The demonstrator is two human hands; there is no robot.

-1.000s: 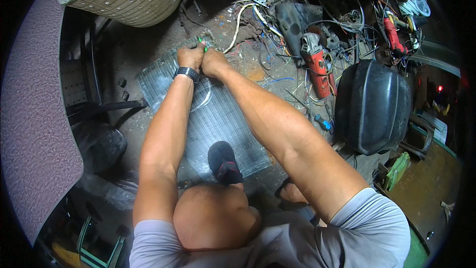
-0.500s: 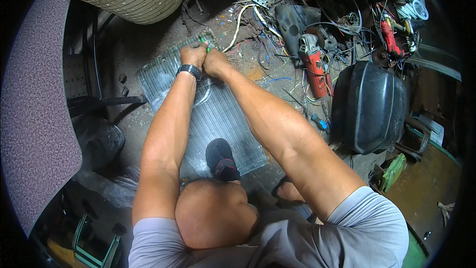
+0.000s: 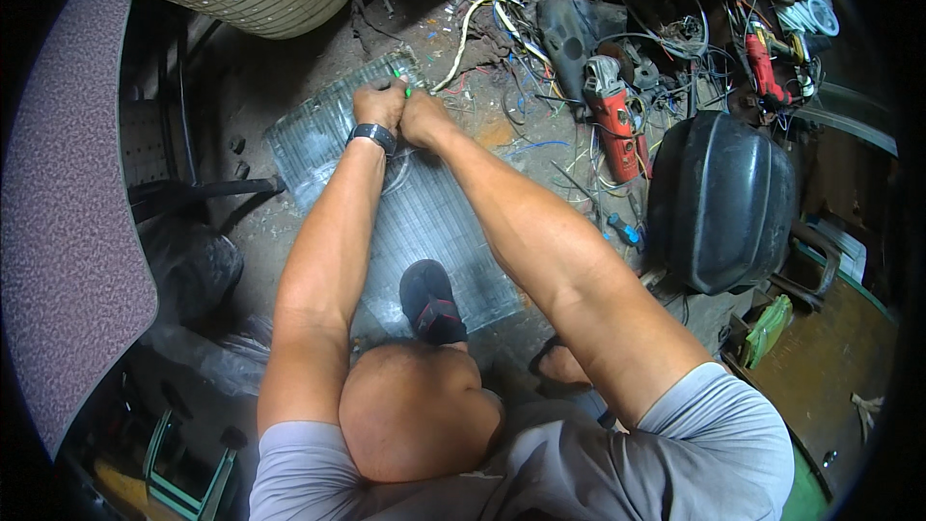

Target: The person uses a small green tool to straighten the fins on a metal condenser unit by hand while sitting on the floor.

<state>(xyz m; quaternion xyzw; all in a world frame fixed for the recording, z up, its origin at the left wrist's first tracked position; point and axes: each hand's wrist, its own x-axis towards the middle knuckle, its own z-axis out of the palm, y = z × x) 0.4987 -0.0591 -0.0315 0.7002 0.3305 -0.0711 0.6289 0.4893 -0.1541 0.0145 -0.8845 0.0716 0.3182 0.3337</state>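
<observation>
Head view: left hand [image 3: 379, 104] and right hand [image 3: 424, 119] curled close together at a small green item [image 3: 407, 93] (exact pinch hidden, can't tell), over the far part of a ribbed sheet [image 3: 424, 222] on the floor [image 3: 318, 68]; looks mid-handling, next move likely calls for steady, matched grip.

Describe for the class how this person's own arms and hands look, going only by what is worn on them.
The grey sleeves are short. A dark band, perhaps a watch, sits just behind the left hand. No gloves show on it or on the right hand, and no band shows on that side.
</observation>
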